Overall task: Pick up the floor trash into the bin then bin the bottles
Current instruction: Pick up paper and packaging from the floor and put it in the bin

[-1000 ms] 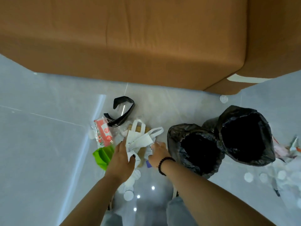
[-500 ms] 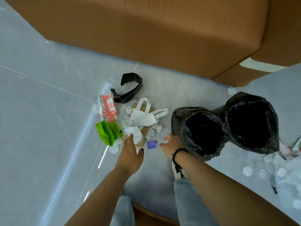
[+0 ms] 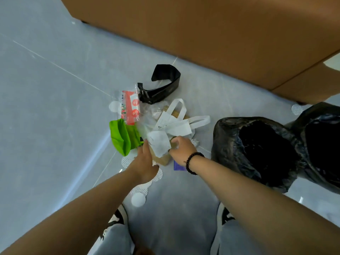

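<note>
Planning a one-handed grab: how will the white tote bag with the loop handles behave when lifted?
The white tote bag lies flat and creased, so it is probably floppy and light. Its loop handles will likely dangle and could drag neighbouring scraps.

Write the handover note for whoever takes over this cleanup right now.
Left hand: reaching into the trash pile, fingers at the brown paper; grip unclear.
Right hand: fingers curled on the white paper atop the pile.
Pile on the floor: white bag, green bag, red packet, black strip, purple card. Two black-lined bins stand open to the right.
Done: nothing visibly binned.
Left: lift the pile into a bin, then the bottles; none in view.
</note>
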